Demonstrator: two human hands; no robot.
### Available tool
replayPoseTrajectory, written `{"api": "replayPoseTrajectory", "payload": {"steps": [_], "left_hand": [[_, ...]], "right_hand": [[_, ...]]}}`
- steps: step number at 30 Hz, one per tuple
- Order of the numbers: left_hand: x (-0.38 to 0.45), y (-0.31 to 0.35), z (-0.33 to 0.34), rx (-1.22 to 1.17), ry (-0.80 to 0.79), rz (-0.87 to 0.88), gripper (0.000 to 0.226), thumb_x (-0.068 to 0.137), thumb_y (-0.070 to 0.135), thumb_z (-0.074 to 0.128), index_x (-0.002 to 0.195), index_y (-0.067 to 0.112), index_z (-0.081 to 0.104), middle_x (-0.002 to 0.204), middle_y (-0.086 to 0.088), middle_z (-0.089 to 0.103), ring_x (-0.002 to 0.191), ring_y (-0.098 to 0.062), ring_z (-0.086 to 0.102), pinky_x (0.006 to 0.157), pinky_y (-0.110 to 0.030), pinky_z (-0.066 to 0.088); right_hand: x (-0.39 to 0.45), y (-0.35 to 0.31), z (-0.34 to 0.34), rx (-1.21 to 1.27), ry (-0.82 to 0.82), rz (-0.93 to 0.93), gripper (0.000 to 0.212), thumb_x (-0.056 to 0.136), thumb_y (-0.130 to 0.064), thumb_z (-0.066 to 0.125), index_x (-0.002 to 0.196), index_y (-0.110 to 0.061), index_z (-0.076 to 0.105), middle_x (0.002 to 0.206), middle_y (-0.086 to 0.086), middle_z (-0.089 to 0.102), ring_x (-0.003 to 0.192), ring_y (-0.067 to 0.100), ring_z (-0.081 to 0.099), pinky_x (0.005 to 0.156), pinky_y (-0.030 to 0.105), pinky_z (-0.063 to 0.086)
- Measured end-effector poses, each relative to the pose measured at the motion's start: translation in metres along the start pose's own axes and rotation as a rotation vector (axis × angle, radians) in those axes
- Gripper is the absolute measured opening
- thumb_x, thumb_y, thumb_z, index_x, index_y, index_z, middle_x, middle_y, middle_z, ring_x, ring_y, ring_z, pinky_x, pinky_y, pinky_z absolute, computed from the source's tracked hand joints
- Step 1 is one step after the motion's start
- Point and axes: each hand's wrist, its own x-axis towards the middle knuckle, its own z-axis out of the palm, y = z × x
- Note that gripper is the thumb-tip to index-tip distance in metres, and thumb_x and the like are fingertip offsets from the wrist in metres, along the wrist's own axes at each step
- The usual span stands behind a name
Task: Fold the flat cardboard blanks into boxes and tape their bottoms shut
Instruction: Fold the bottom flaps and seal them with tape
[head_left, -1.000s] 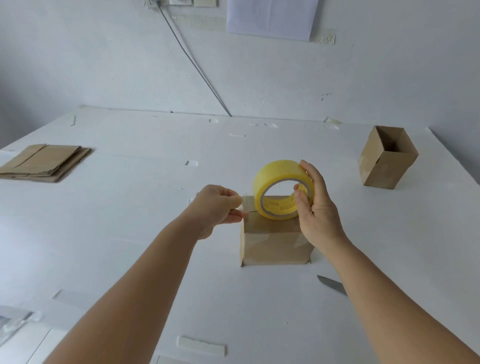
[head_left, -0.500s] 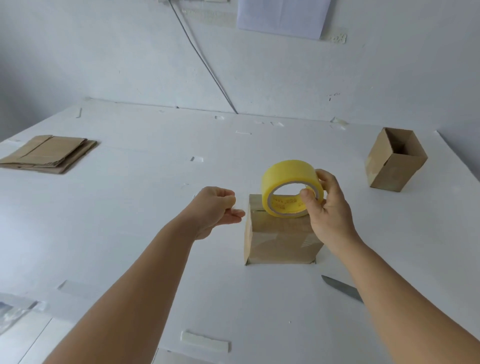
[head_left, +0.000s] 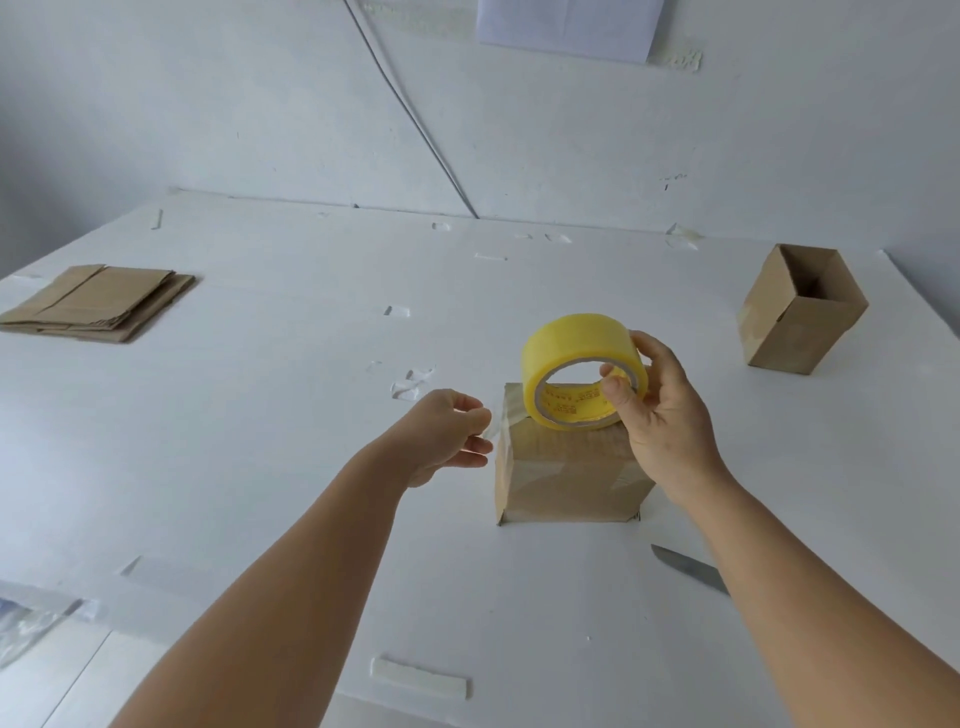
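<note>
**Taping the bottom: pulling the strip off the roll**

I'm mid-tape on the small brown cardboard box (head_left: 569, 467), which stands upside down on the white table (head_left: 260, 441) right in front of me. My right hand (head_left: 662, 415) clasps the yellow roll of clear packing tape (head_left: 582, 374), thumb hooked into the core, fingers over the outer rim, the roll standing on edge on the box's upturned bottom. My left hand (head_left: 447, 436) sits just left of the box with fingers curled; it looks like a pinch on the clear tape end, though the film is too faint to be sure.

Next, I reckon, the strip needs drawing taut across the seam and pressing flat, then cutting; the knife blade (head_left: 688, 569) lies near my right forearm.

Against a second ago: the left hand has drawn away from the box's corner, and the right has shifted its hold toward the roll's right side.

The finished open brown box (head_left: 800, 317) stands far right, the stack of flat cardboard blanks (head_left: 98, 301) far left.
</note>
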Motion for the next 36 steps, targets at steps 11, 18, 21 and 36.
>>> {"api": "replayPoseTrajectory", "payload": {"steps": [11,18,21,36], "left_hand": [[0.004,-0.045,0.034,0.049,0.187,-0.097,0.025,0.095,0.022,0.054,0.115,0.008,0.049,0.1,-0.01,0.058,0.078,-0.016,0.062,0.074,-0.031,0.057],[-0.02,-0.008,0.048,-0.094,-0.017,0.412,0.066,0.09,0.066,0.03,0.147,0.034,0.03,0.152,0.017,0.032,0.139,0.002,0.026,0.116,-0.03,0.023],[-0.023,-0.008,0.06,0.038,-0.096,0.539,0.077,0.078,0.065,0.055,0.143,0.031,0.033,0.148,0.002,0.036,0.139,-0.011,0.03,0.112,-0.038,0.03],[0.005,-0.007,0.042,0.71,0.022,0.463,0.129,0.057,0.062,0.08,0.152,0.025,0.0,0.148,0.007,0.017,0.139,-0.018,0.021,0.114,-0.046,0.024]], "right_hand": [[-0.003,0.003,0.003,-0.041,-0.024,-0.008,0.048,0.08,-0.057,0.054,0.126,-0.054,0.04,0.098,-0.021,0.063,0.078,-0.007,0.061,0.079,0.028,0.047],[-0.003,-0.002,0.002,-0.073,-0.031,0.0,0.038,0.08,-0.063,0.049,0.116,-0.063,0.038,0.091,-0.019,0.063,0.078,-0.007,0.059,0.077,0.029,0.047],[-0.006,-0.003,0.002,-0.08,-0.063,0.022,0.029,0.085,-0.062,0.05,0.111,-0.068,0.038,0.091,-0.011,0.065,0.087,0.005,0.062,0.083,0.038,0.05],[0.025,-0.01,-0.043,0.508,-0.207,0.192,0.031,0.067,-0.017,0.073,0.094,-0.021,0.058,0.074,-0.013,0.063,0.071,0.004,0.061,0.065,0.022,0.047]]}}
